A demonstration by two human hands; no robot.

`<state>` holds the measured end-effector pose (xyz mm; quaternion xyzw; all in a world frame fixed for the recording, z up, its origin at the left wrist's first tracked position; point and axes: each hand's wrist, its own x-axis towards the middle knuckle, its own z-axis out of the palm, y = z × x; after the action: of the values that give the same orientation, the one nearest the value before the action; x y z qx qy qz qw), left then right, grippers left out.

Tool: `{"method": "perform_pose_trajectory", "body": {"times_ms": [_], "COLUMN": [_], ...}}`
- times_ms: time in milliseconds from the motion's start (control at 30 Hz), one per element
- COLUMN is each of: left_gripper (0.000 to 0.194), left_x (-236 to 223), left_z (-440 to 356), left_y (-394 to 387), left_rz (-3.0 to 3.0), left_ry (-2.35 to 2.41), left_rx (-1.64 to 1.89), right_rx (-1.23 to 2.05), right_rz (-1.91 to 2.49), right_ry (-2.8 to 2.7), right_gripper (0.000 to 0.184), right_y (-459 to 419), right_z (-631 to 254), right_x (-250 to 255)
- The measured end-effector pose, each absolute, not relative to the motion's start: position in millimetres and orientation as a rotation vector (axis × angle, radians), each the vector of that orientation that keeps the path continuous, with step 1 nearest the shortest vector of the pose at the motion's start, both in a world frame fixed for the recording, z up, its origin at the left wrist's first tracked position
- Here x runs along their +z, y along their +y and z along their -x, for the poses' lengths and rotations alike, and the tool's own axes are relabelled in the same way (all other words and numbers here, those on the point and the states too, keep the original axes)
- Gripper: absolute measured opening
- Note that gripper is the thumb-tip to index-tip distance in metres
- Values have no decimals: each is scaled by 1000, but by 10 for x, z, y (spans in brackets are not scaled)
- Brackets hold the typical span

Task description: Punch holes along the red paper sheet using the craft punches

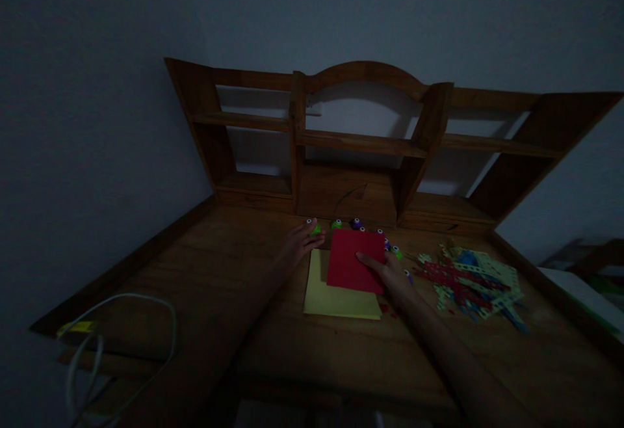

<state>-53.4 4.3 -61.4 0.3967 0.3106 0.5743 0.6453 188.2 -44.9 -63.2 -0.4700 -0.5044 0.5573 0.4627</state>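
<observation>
A flat, plain red sheet [355, 255], roughly square, overlaps the yellow paper [336, 303] toward its 1 o'clock corner, pinched by the right hand [389, 273] at the sheet's 4 o'clock side, thumb across its face and fingers hidden beneath. The left hand [299, 246] lies toward 10 o'clock from the sheet, fingers extended toward 2 o'clock at a green eyed figure [316, 230], though I cannot tell whether they grip it. Dim light blurs the left forearm, and the sheet partly covers more eyed figures [356, 223] at its 12 o'clock edge.
</observation>
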Motion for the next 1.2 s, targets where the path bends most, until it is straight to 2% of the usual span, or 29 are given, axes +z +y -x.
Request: {"method": "perform_pose_trajectory", "body": {"times_ms": [367,500,700,800,1000,1200], "left_gripper": [26,33,29,32,45,43], "left_x": [-554,-557,-615,-584,-519,-427], "left_z": [580,610,662,664,655,679], "left_y": [40,83,83,68,82,15], "left_rz": [-627,-454,-274,-209,-292,-431], "left_ry": [684,661,528,533,553,445], "left_rx": [1302,1260,1286,1293,1299,1439], "right_rx": [1369,1386,1396,1381,1380,1382], "right_rz": [1172,1199,1218,1229,1229,1208], "right_ry": [-1225,-1216,-1217,-1216,-1221,-1231], "right_gripper": [40,40,38,38,39,39], "right_y": [-464,-470,-460,-458,-472,-473], "right_z": [-1867,-1867,-1871,-1870,-1877,-1886], "right_x": [-614,-594,-586,-584,-560,-578]}}
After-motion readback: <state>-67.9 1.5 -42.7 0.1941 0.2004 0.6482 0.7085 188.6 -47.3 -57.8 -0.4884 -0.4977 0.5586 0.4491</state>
